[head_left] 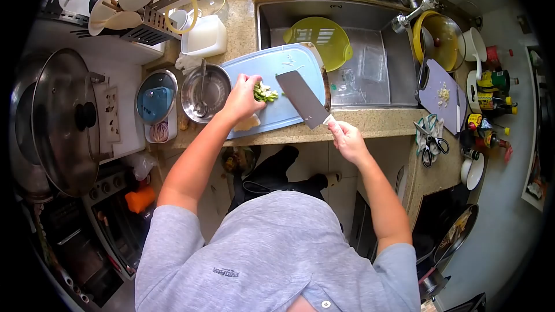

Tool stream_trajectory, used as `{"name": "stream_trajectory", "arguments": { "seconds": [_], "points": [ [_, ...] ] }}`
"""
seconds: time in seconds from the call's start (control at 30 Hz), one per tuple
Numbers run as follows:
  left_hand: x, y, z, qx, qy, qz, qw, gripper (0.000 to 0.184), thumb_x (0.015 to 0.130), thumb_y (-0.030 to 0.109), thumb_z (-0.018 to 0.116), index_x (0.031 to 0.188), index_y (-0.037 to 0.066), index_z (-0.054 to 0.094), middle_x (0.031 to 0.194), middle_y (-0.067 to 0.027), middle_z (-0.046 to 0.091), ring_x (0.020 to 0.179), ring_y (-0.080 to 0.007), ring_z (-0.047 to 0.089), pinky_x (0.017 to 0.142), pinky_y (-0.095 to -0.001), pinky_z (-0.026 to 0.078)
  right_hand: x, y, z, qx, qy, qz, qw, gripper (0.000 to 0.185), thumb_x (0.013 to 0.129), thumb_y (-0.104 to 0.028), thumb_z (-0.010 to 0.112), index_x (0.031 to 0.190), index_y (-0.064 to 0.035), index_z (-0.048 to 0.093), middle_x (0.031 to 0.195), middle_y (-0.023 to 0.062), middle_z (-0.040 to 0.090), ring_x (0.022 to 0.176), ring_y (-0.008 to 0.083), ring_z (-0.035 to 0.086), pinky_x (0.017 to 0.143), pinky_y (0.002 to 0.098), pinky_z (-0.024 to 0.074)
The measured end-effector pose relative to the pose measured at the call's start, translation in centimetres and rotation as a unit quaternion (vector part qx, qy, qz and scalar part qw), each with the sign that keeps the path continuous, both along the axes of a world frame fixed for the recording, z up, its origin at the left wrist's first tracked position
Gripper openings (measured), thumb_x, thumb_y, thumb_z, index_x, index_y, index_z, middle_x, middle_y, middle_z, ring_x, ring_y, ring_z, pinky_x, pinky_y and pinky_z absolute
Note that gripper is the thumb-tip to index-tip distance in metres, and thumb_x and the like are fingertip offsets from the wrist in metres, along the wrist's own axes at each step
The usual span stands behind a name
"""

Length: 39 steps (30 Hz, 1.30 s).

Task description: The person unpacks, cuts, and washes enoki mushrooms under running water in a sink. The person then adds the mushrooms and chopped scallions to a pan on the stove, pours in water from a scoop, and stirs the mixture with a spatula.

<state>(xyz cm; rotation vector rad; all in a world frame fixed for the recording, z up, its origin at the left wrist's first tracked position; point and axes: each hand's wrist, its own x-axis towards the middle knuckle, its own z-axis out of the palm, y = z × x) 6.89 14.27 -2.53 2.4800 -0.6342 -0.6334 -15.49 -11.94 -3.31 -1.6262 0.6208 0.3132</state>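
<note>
My right hand (pixel 347 140) is closed round the handle of a cleaver (pixel 302 99). Its broad blade lies over the right part of a blue cutting board (pixel 240 69). At the board's left side, my left hand (pixel 244 99) has its fingers curled against a small bunch of chopped green vegetable (pixel 265 93); part of the bunch is hidden by the fingers. A pale piece of food (pixel 247 122) lies just below that hand. Close by on the left stands a steel bowl (pixel 199 81) with a spoon in it. A few white shreds cling near the board's top edge.
Behind the board is a sink (pixel 393 75) holding a yellow-green basket (pixel 324 37). At right are a purple board (pixel 436 78) with minced bits and a knife, scissors (pixel 429 138) and several bottles. A white container (pixel 205 37) stands at back left.
</note>
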Motion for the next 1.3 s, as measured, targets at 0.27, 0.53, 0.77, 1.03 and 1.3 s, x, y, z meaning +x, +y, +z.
{"name": "stream_trajectory", "arguments": {
  "seconds": [0.27,0.53,0.77,1.03,1.3],
  "points": [
    [-0.9,-0.2,0.3,-0.023,-0.061,0.021,0.998,0.057,0.072,0.012,0.077,0.126,0.009,0.059,0.123,-0.0180,0.050,0.110,-0.0354,0.058,0.097,-0.0413,0.050,-1.2,4.9,-1.3,-0.070,-0.028,-0.037,0.996,0.040,0.101,-0.040,0.059,0.084,-0.0039,0.064,0.063,0.0092,0.057,0.060,0.0196,0.056,0.059,0.0373,0.0457],
    [-0.9,0.0,3.1,-0.129,-0.110,-0.117,0.979,0.031,0.081,-0.006,0.059,0.105,0.008,0.073,0.108,-0.0105,0.060,0.102,-0.0296,0.057,0.091,-0.0367,0.049,-1.6,5.9,2.2,-0.348,-0.196,0.057,0.915,0.017,0.088,-0.026,0.073,0.093,-0.0105,0.068,0.072,0.0114,0.061,0.064,0.0321,0.061,0.058,0.0412,0.0471],
    [0.3,0.4,0.7,-0.075,-0.149,-0.122,0.978,0.035,0.081,-0.004,0.059,0.114,0.002,0.069,0.115,-0.0177,0.059,0.107,-0.0366,0.059,0.093,-0.0408,0.050,-2.7,4.8,3.0,-0.371,-0.246,0.015,0.895,0.022,0.089,-0.030,0.072,0.088,-0.0084,0.065,0.072,0.0137,0.062,0.064,0.0337,0.063,0.058,0.0432,0.0497],
    [-0.7,-2.3,2.9,0.162,-0.019,-0.017,0.986,0.070,0.075,0.010,0.074,0.138,0.000,0.046,0.129,-0.0251,0.047,0.115,-0.0419,0.058,0.101,-0.0440,0.049,-3.6,6.3,-3.8,-0.054,-0.008,-0.163,0.985,0.044,0.102,-0.040,0.057,0.083,-0.0006,0.062,0.064,0.0154,0.060,0.058,0.0270,0.058,0.059,0.0396,0.0470],
    [-1.2,-1.0,0.3,0.036,-0.039,-0.029,0.998,0.071,0.071,0.009,0.078,0.135,0.003,0.048,0.126,-0.0243,0.050,0.113,-0.0419,0.057,0.098,-0.0436,0.050,-0.2,11.7,-5.4,-0.055,-0.024,-0.108,0.992,0.052,0.101,-0.047,0.054,0.078,0.0000,0.059,0.069,0.0226,0.060,0.064,0.0400,0.059,0.063,0.0467,0.0469]
  ]
}}
